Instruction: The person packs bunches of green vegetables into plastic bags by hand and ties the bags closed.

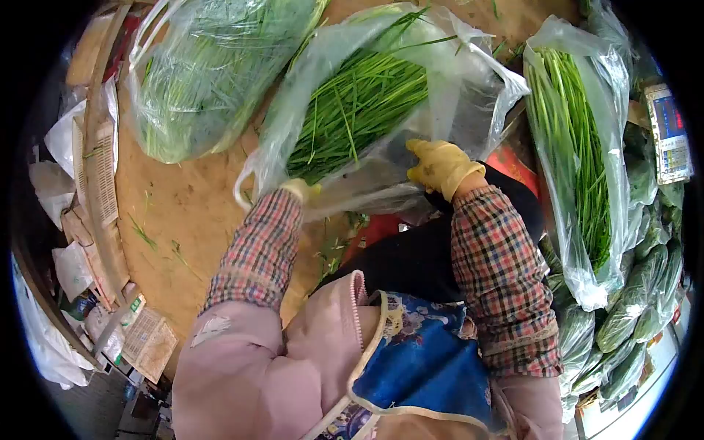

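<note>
In the middle, a clear plastic bag (455, 88) lies open, with a heap of long, thin green leaves, like garlic chives (359, 103), inside. My left hand (299, 189), in a pale yellow glove, grips the near left edge of this bag; sleeve and plastic hide most of its fingers. My right hand (444, 169), in a yellow glove, is closed at the bag's near right side, thumb and forefinger pointing left, with film at the fingers. Between both hands the near edge of the film is stretched.
A filled bag of greens (213, 81) lies at the upper left. To the right, a long bag (572, 147) holds a bundle of chives, above several wrapped packs (631, 315). A device with a display (669, 132) stands far right. Leaf scraps (143, 233) litter the brown surface.
</note>
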`<state>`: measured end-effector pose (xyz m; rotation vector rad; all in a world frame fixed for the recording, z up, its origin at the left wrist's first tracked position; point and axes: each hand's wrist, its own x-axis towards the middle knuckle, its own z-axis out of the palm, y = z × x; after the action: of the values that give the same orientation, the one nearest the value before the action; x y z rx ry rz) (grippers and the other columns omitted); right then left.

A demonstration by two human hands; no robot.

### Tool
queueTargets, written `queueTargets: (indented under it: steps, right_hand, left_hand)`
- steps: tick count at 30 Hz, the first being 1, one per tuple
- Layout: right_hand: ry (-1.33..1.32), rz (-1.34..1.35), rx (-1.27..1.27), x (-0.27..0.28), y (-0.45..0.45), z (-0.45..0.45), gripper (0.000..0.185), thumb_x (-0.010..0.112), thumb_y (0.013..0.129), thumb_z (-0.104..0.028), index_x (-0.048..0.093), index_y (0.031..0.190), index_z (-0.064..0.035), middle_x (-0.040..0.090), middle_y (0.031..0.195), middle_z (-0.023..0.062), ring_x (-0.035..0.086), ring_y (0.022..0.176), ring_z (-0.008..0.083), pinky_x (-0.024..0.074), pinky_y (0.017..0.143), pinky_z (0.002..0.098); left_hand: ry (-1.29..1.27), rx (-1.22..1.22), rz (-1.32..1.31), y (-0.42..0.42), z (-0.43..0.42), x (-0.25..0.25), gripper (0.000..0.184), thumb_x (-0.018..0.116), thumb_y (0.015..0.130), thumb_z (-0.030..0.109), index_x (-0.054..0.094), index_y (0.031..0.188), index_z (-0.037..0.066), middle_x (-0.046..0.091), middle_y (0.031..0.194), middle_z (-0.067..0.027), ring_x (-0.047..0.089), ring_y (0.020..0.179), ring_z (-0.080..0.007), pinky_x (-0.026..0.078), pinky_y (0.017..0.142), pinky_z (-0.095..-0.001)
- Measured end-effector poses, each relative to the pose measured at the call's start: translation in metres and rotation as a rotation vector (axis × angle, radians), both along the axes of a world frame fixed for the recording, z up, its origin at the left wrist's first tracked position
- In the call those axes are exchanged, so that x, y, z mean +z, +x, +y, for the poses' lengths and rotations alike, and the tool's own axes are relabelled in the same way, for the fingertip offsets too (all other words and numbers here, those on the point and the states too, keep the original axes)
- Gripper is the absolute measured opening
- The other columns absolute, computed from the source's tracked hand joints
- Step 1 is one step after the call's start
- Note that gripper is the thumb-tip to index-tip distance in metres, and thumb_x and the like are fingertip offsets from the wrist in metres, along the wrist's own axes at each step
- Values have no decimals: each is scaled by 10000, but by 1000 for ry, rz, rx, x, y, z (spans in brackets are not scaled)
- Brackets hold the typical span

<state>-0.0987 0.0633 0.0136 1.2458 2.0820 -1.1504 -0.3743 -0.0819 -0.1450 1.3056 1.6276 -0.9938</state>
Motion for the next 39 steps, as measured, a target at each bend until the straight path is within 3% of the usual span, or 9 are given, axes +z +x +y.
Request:
queueTargets:
  steps: [5, 10, 14, 19, 22, 24, 26, 32, 39]
  right_hand:
    - [-8, 23, 96, 10, -7, -3, 293, 556, 753, -255, 572, 950, -39, 604, 986, 161, 560, 947, 344, 448, 811, 424]
    - [155, 42, 10, -11, 1, -6, 610, 573, 785, -311, 361, 1291, -44, 604, 956, 204, 609, 824, 306, 476, 719, 391]
    - [104, 207, -555, -6, 1, 16, 696, 523, 795, -345, 259, 1328, 16, 611, 915, 229, 607, 793, 358, 475, 731, 411]
    - [216, 680, -1115, -32, 0, 61, 769, 613, 758, -246, 193, 1373, -54, 604, 990, 122, 607, 760, 176, 488, 682, 293]
    - [452, 875, -1029, -12, -11, 74, 769, 603, 770, -223, 170, 1392, -91, 575, 1063, 131, 593, 813, 185, 482, 719, 294]
    - [496, 1014, -1034, 5, -17, 77, 779, 601, 773, -217, 154, 1398, -88, 573, 1074, 137, 596, 835, 197, 478, 740, 298]
    - [369, 1195, -1000, 13, -17, 79, 750, 511, 830, 7, 104, 1429, -190, 262, 1387, 128, 396, 1093, 193, 391, 884, 290]
    - [146, 1212, -1160, 20, -30, 78, 820, 508, 781, 109, 130, 1426, -230, 342, 1271, 67, 416, 926, 132, 415, 782, 223]
    - [271, 1185, -1022, 2, -28, 79, 802, 487, 787, 124, 133, 1426, -209, 376, 1197, 59, 417, 870, 84, 414, 731, 181]
  left_hand:
    - [495, 475, -109, 8, 28, 60, 336, 444, 870, 331, 614, 985, 65, 563, 1076, -221, 540, 1017, -329, 415, 861, -423]
    - [1040, 168, -58, -9, 71, -3, 251, 483, 854, 189, 587, 1050, 70, 569, 1098, -180, 522, 1055, -298, 424, 883, -382]
    - [822, 443, -159, -110, 131, 3, 328, 529, 841, 193, 540, 1133, 46, 574, 1100, -188, 552, 1009, -329, 433, 876, -395]
    - [630, -63, 289, -129, 184, 48, 261, 510, 850, 186, 566, 1029, 5, 619, 977, -138, 592, 855, -256, 474, 743, -367]
    - [378, -246, -171, -103, 171, -2, 168, 521, 819, 174, 570, 974, 134, 605, 889, -67, 567, 836, -169, 452, 715, -313]
    - [375, 213, -491, -104, 140, -49, 327, 592, 760, 198, 522, 1075, 148, 600, 962, -128, 575, 943, -261, 440, 800, -367]
    - [464, 352, -304, -82, 138, -44, 526, 625, 768, 239, 392, 1229, 137, 529, 1126, -134, 512, 1054, -264, 397, 886, -354]
    - [618, 521, 20, -35, 162, -46, 1254, 781, 528, 543, -4, 1413, 129, 193, 1413, -222, 288, 1269, -350, 243, 1059, -409]
    - [402, 516, -53, -50, 174, -35, 793, 674, 742, 403, 291, 1363, 91, 489, 1250, -157, 461, 1159, -286, 336, 1004, -331]
